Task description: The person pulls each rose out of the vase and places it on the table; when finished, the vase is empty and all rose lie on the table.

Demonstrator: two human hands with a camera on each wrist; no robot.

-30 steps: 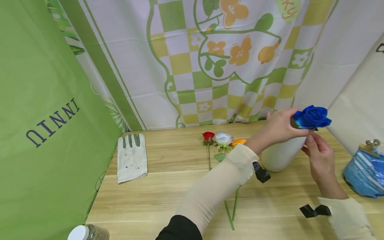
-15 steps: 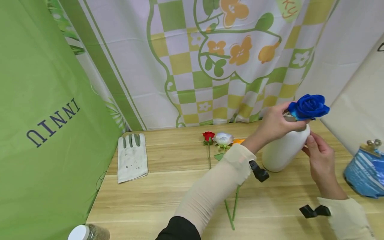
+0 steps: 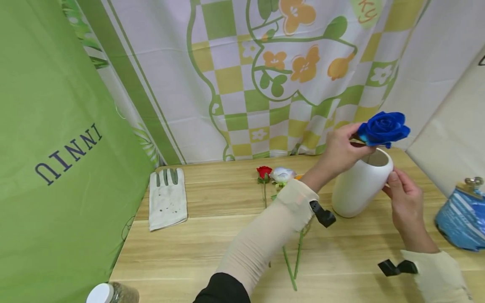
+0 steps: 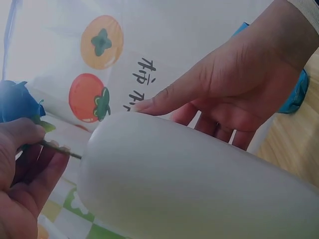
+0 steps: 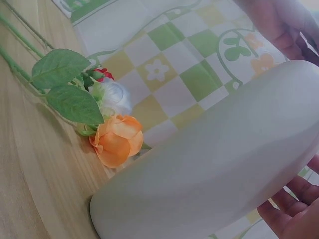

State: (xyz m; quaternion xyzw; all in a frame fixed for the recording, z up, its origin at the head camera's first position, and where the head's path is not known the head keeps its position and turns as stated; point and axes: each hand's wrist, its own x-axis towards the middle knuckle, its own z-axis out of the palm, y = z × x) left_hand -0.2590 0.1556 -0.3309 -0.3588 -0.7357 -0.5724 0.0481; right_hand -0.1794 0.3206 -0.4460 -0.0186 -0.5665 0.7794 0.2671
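Observation:
My left hand [image 3: 342, 147] pinches a blue artificial rose [image 3: 384, 128] just below its bloom, above the mouth of a white vase [image 3: 358, 189]. In the left wrist view, the rose's stem [image 4: 62, 149] runs from those fingers to the vase's rim; its lower end is hidden. My right hand [image 3: 407, 204] holds the vase near the rim on its right side, thumb and fingers against the wall. On the table left of the vase lie a red rose [image 3: 264, 172], a pale white flower [image 3: 282, 174] and an orange flower [image 5: 117, 142], partly behind my left arm.
A white work glove [image 3: 168, 200] lies on the table's left side. A lidded jar [image 3: 113, 293] stands at the front left edge. To the right sits a blue pouch-like object [image 3: 462, 216] with a metal clasp. Curtains hang behind the table [image 3: 219, 248].
My left hand has moved up and slightly left with the blue rose, so the vase's mouth now shows. My right hand has stayed on the vase.

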